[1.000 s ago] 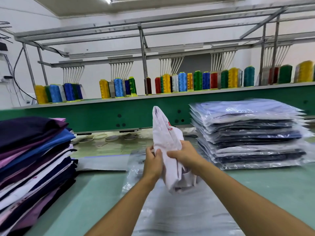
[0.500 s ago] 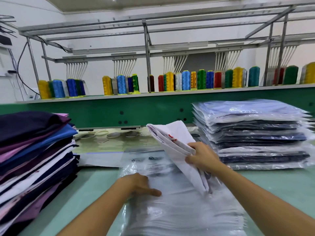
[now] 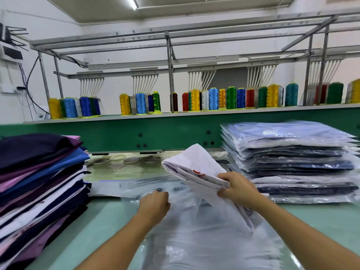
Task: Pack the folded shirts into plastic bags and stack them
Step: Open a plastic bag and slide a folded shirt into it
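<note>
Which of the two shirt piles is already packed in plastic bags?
The pile on the person's right: its shirts lie in clear, shiny bags. The left pile is bare folded cloth, with no bags.

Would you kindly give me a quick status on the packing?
Right hand grips white shirt, tilted over the bags. Left hand pinches plastic bag. Nothing blocking.

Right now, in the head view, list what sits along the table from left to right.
Stack of unbagged folded shirts → left hand → white shirt → right hand → stack of bagged shirts. The plastic bag spans the middle, so it is left out.
</note>
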Demonstrator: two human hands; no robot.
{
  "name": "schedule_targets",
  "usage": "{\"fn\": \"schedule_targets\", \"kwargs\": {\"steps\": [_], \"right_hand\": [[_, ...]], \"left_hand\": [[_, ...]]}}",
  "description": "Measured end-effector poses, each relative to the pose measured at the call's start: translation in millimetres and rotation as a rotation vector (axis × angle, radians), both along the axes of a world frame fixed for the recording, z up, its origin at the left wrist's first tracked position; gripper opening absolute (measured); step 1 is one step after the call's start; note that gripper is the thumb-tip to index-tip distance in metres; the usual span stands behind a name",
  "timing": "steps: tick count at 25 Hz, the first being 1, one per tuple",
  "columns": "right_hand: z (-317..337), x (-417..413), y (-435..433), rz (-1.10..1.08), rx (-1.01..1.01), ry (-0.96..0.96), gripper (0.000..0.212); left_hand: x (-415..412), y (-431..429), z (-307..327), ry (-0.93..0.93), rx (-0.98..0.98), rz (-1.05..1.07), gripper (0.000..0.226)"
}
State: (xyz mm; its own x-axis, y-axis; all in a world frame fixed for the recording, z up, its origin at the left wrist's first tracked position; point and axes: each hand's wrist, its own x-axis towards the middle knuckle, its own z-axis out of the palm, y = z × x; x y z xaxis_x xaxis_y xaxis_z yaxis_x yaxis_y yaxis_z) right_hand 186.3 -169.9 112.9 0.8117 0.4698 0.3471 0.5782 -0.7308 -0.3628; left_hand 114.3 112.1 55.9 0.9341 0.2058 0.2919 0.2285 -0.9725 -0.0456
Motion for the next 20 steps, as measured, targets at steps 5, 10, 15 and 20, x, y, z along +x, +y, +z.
{"fn": "schedule_targets", "kwargs": {"steps": [5, 10, 15, 20], "right_hand": [[-9.0, 4.4, -5.9, 0.046, -0.094, -0.021, 0.022], [-18.9, 12.2, -11.8, 0.090, -0.161, -0.057, 0.018], [-26.5, 18.3, -9.2, 0.113, -0.223, -0.094, 0.015], [-34.4, 21.5, -0.2, 0.156, -0.279, -0.140, 0.015]], "left_hand": [[16.7, -1.8, 14.1, -0.095, -0.489, 0.079, 0.021], [35.3, 12.8, 36.2, -0.172, -0.821, -0.059, 0.020], [45.8, 24.8, 42.1, -0.326, -0.834, -0.107, 0.030], [50.7, 21.0, 46.6, -0.307, -0.270, -0.144, 0.030]]}}
